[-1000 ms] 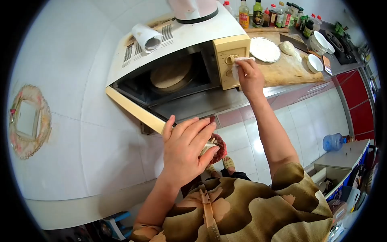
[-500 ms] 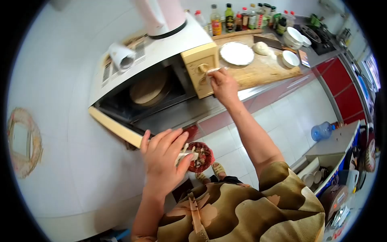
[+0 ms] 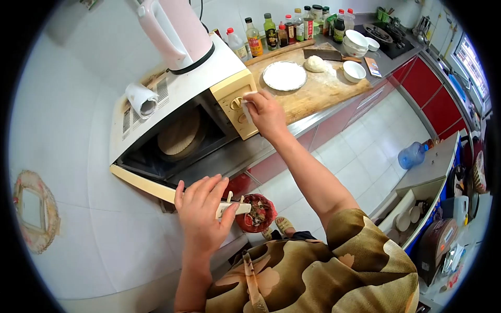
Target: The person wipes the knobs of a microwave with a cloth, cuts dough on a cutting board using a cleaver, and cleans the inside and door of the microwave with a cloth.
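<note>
My right hand [image 3: 267,116] pinches a white tissue [image 3: 247,111] against the cream control panel [image 3: 228,93] of the microwave, beside its knobs. My left hand [image 3: 201,214] lies over the edge of the open microwave door [image 3: 141,183], fingers stretched out and spread. Near its thumb, the door's pale end with latch hooks [image 3: 235,208] sticks out. Inside the microwave [image 3: 206,117] sits a round, tan turntable or plate [image 3: 179,134]. On its top stand a pink electric kettle [image 3: 182,36] and a white roll [image 3: 142,100].
A wooden board [image 3: 318,94] on the counter bears a white plate [image 3: 284,76], dough [image 3: 314,64], a cleaver [image 3: 321,54] and a bowl [image 3: 354,72]. Several bottles [image 3: 270,34] line the wall. Below stands a red waste bin [image 3: 271,208]; a blue water jug [image 3: 412,155] lies farther right.
The view has shifted, so the counter sits farther left and more of the kettle shows. My right hand remains at the control panel with the tissue; my left stays at the door.
</note>
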A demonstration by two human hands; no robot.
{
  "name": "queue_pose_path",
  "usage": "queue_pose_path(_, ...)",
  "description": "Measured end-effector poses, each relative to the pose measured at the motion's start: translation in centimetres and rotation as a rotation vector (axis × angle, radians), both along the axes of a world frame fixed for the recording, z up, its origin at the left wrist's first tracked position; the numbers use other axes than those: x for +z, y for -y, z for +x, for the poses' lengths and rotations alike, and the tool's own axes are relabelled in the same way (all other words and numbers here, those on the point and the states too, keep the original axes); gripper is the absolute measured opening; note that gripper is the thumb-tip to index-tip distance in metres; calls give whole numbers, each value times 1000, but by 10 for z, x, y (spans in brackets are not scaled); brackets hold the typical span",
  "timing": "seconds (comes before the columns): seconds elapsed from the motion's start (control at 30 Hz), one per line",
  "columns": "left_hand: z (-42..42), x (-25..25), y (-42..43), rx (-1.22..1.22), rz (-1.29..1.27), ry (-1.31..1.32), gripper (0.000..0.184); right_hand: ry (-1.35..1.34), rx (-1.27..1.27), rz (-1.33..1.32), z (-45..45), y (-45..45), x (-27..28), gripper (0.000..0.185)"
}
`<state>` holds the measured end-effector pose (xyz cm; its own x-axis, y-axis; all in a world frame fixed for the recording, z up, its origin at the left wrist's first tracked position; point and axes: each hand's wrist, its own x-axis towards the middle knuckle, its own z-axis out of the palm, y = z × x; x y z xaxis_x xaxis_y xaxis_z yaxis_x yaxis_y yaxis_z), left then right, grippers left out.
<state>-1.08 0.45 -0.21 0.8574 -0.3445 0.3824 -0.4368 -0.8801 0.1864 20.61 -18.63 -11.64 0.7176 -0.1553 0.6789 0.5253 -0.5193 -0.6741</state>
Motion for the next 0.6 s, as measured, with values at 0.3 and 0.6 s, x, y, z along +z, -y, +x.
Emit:
queue_pose_path(0.3,-1,3,-13,-93,-49,17,49,37,-99,-17,1,-21,-14,12)
queue_pose_path(0.6,-15,-5,-26,-163,-90,39,49,-2,-22,213,-8,-20,3,24)
